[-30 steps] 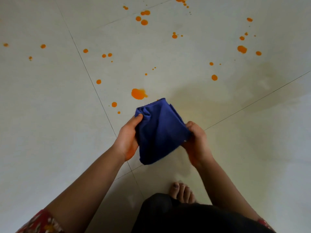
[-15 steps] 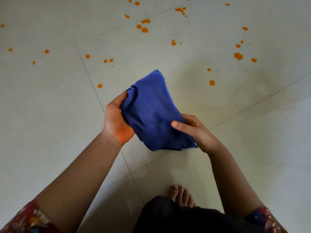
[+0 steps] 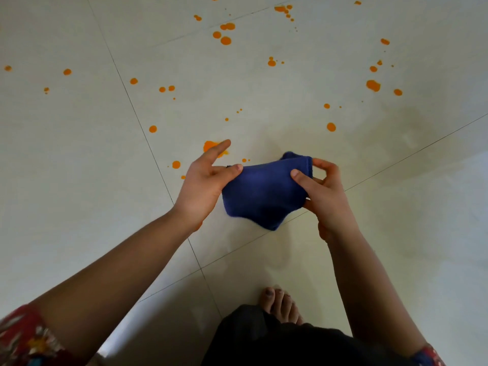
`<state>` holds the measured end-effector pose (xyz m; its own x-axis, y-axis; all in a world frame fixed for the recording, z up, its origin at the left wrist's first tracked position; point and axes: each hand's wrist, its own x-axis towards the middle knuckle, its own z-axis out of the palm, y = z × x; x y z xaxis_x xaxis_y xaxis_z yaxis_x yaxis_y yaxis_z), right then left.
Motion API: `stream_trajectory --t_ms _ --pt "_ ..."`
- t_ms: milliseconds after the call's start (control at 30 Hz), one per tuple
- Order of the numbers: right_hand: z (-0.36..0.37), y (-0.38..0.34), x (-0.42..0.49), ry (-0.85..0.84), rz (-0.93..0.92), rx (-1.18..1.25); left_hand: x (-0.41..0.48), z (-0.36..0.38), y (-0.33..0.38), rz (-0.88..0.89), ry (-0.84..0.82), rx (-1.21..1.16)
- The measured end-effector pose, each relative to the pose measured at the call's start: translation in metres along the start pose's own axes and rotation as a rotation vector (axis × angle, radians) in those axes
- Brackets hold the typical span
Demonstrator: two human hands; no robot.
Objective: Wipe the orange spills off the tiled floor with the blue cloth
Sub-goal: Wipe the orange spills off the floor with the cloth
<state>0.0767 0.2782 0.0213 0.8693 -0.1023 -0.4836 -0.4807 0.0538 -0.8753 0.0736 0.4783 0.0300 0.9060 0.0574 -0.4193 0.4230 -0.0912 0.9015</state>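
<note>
The blue cloth point(image 3: 261, 192) is folded into a small pad and held in the air above the pale tiled floor point(image 3: 79, 180). My left hand point(image 3: 202, 180) grips its left edge with thumb and palm, the index finger pointing outward. My right hand point(image 3: 323, 192) pinches its right edge between thumb and fingers. A large orange spill point(image 3: 208, 146) lies on the floor just beyond my left fingers, partly hidden by them. Several smaller orange drops point(image 3: 225, 40) are scattered across the tiles farther out, left and right.
Dark grout lines point(image 3: 142, 133) cross the floor and meet below my hands. My bare foot point(image 3: 280, 303) and dark clothing point(image 3: 277, 342) are at the bottom centre. A faint damp-looking patch point(image 3: 412, 143) lies on the tiles to the right.
The cloth has been folded down from an upright, spread shape into a flatter, smaller pad. Both hands shifted their grip to its side edges, and the large spill has come back into view.
</note>
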Motion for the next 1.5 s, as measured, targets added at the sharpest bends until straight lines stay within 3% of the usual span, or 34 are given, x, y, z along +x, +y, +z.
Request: stream_trajectory --t_ms 100,167,267,400,600,700,800,900,967,1067,1133,1233,1333,1433,1500 --pt "0.001 -0.008 -0.006 -0.051 -0.144 -0.023 0.001 -0.004 0.006 0.043 -0.064 -0.001" --pt "0.002 -0.013 -0.007 -0.082 -0.217 -0.323 0.002 -0.004 0.004 0.084 -0.023 0.078" --pt "0.005 -0.013 0.0 0.028 -0.309 -0.75 0.004 0.004 -0.003 0.235 0.104 0.264" --pt "0.008 -0.017 0.022 0.03 -0.414 -0.849 0.027 0.017 0.006 0.291 0.234 0.357" --pt "0.005 -0.033 0.046 0.364 -0.831 -0.796 0.055 0.017 0.039 0.568 0.376 0.508" --pt "-0.002 -0.016 0.044 0.233 -0.964 -0.826 0.051 0.011 0.025 0.62 0.38 0.574" --pt "-0.019 0.027 0.031 0.022 -0.859 -1.122 0.039 0.004 -0.024 0.517 0.208 0.773" --pt "-0.028 0.057 0.014 -0.282 -0.526 -1.314 0.02 -0.004 -0.075 0.37 0.044 0.966" --pt "-0.02 0.065 0.014 -0.223 -0.489 -1.186 0.017 -0.013 -0.094 0.319 0.055 0.971" --pt "0.011 0.069 0.038 0.104 -0.543 -0.965 0.023 -0.026 -0.105 0.272 0.166 0.9" --pt "0.039 0.073 0.065 0.227 -0.463 -1.04 0.03 -0.036 -0.112 0.242 0.27 0.858" --pt "0.073 0.094 0.097 0.172 -0.27 -1.335 0.036 -0.053 -0.13 0.169 0.401 0.864" --pt "0.073 0.114 0.092 0.064 -0.424 -1.497 0.034 -0.072 -0.148 0.101 0.43 0.886" --pt "0.044 0.118 0.085 -0.097 -0.619 -1.434 0.029 -0.086 -0.161 0.134 0.344 1.014" --pt "0.031 0.109 0.103 -0.082 -0.623 -1.407 0.027 -0.087 -0.165 0.14 0.316 1.073"
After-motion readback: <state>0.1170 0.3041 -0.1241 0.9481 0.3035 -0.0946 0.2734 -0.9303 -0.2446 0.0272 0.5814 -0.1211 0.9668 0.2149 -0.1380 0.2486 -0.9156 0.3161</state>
